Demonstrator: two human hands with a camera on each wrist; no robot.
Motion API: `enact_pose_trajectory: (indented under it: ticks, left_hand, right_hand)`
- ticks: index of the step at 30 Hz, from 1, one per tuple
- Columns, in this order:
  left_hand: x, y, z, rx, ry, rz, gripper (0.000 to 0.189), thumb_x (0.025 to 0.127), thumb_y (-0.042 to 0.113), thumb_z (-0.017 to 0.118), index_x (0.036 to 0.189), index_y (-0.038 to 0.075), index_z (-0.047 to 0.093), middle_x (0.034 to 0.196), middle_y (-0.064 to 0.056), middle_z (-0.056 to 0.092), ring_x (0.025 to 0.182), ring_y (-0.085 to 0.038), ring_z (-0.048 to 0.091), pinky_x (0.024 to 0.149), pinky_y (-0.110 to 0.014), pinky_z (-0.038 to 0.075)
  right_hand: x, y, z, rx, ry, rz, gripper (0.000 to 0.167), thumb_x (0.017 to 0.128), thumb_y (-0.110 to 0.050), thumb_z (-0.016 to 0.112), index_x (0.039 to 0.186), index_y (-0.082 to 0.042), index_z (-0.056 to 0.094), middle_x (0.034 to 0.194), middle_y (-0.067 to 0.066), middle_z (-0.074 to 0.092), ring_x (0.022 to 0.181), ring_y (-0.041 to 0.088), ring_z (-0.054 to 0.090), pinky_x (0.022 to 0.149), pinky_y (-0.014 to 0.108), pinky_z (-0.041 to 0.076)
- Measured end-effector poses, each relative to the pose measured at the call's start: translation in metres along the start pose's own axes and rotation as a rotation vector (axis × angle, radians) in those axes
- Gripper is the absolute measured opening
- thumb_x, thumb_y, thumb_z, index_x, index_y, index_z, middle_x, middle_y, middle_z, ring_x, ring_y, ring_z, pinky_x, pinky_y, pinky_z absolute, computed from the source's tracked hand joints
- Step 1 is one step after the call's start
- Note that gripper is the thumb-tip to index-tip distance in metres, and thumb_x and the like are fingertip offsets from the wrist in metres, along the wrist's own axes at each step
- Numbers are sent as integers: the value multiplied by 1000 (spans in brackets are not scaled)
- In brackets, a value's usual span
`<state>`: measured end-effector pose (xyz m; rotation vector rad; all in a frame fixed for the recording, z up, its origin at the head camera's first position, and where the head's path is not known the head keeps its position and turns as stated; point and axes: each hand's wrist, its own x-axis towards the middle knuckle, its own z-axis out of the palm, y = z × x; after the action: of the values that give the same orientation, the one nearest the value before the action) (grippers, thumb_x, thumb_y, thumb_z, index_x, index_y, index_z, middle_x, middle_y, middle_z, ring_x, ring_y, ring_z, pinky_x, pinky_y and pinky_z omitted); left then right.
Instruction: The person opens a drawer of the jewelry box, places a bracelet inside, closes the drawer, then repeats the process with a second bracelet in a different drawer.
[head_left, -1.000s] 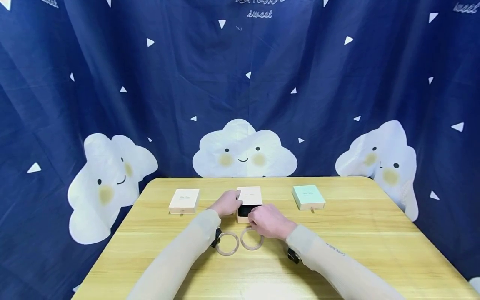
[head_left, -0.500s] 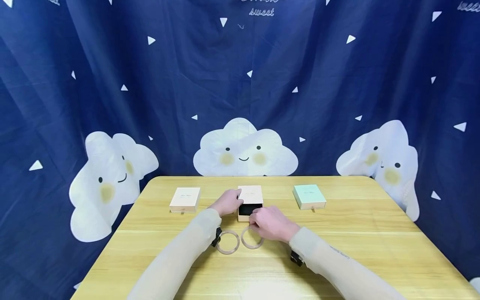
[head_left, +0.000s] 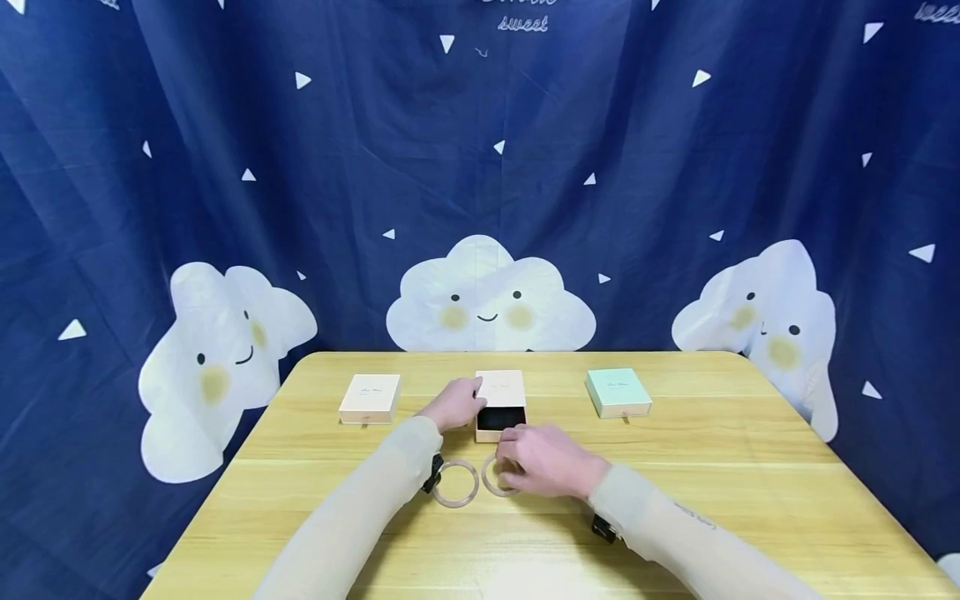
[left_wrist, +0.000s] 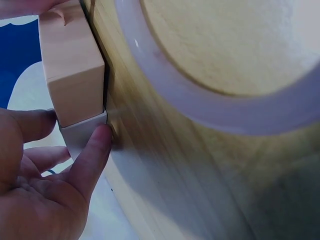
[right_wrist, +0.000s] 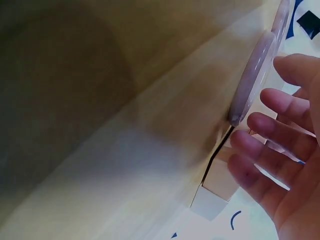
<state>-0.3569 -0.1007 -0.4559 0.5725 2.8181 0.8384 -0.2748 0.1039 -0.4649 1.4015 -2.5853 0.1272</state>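
Observation:
A small pink drawer box (head_left: 501, 388) stands in the middle of the table with its drawer (head_left: 487, 437) slid partly out toward me, showing a dark lining. My left hand (head_left: 454, 404) grips the outer sleeve from its left side; the left wrist view shows the thumb and fingers (left_wrist: 95, 150) against it. In front of the drawer lie two pale pinkish bangles, the left bangle (head_left: 456, 505) and the right bangle (head_left: 486, 477). Over the right bangle hovers my right hand (head_left: 551, 461), partly covering it. Its fingers (right_wrist: 280, 105) are spread and loosely bent, holding nothing.
A pale pink box (head_left: 371, 395) sits at the back left of the wooden table (head_left: 750, 467), and a mint green box (head_left: 618, 391) at the back right. Both are closed. Behind the table hangs a dark blue curtain (head_left: 337, 167) with cloud faces.
My right hand has come off the drawer's front right corner and moved back toward me, over the right bangle, its fingers loosening. My left hand stays on the box.

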Motion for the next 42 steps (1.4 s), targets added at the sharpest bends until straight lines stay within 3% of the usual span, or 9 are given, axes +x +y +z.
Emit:
enact_pose_trajectory:
  ticks: [7,12,15,18,24,28,33,35,42]
  left_hand:
    - [1,-1,0,9,-4,2,52,102,12,52,148,-9,40,72,-8,58,46,-10,46,68,-29,47]
    - [0,1,-1,13,-10,-24,54,103,14,52,150,-7,38,93,-14,63,53,-13,48,81,-34,48]
    - [-1,2,-2,11,-12,-22,54,103,14,53,150,-7,39,95,-14,62,55,-13,50,86,-37,48]
    - [-1,1,-2,19,-13,-18,54,103,14,53,150,-7,39,99,-15,64,56,-13,51,88,-37,49]
    - [0,0,-1,35,-1,-3,53,102,14,54,149,-8,41,127,-22,61,70,-18,59,91,-38,49]
    - [-1,1,-1,39,11,13,44,101,13,54,140,-9,51,114,-21,65,81,-23,60,87,-38,49]
    - [-3,2,-2,36,14,21,42,101,12,55,137,-9,53,107,-21,66,88,-27,61,87,-39,49]
    - [-4,3,-3,35,15,21,48,101,12,55,143,-9,47,121,-24,64,96,-28,62,91,-40,48]
    - [-4,3,-2,41,21,27,50,101,12,55,145,-9,45,135,-24,59,106,-30,59,95,-41,47]
  right_hand:
    - [-6,-5,-1,-5,-33,2,39,90,-52,68,113,-21,73,120,-3,67,104,11,66,81,31,58]
    - [-8,-6,0,3,-34,7,54,86,-65,66,119,-21,71,127,0,65,109,13,64,79,35,59]
    - [-8,-7,0,-5,-54,13,59,84,-68,66,121,-22,69,130,1,63,114,15,63,82,38,58]
    - [-9,-8,0,-14,-77,22,60,84,-66,68,125,-22,68,135,4,62,121,20,61,87,41,58]
    - [-9,-10,0,-19,-109,44,59,84,-58,69,129,-20,66,139,13,60,128,28,58,93,47,56]
    - [-9,-11,1,-18,-111,46,56,85,-55,70,128,-19,67,138,13,62,126,28,59,95,46,56]
    - [-8,-12,2,-21,-118,44,54,87,-54,69,128,-18,67,136,11,62,125,26,59,97,43,55]
    - [-8,-12,2,-18,-122,50,55,87,-54,69,128,-18,66,135,9,62,124,25,59,96,43,55]
    - [-8,-13,0,0,-106,45,56,85,-54,69,128,-18,65,128,5,64,118,21,60,94,40,55]
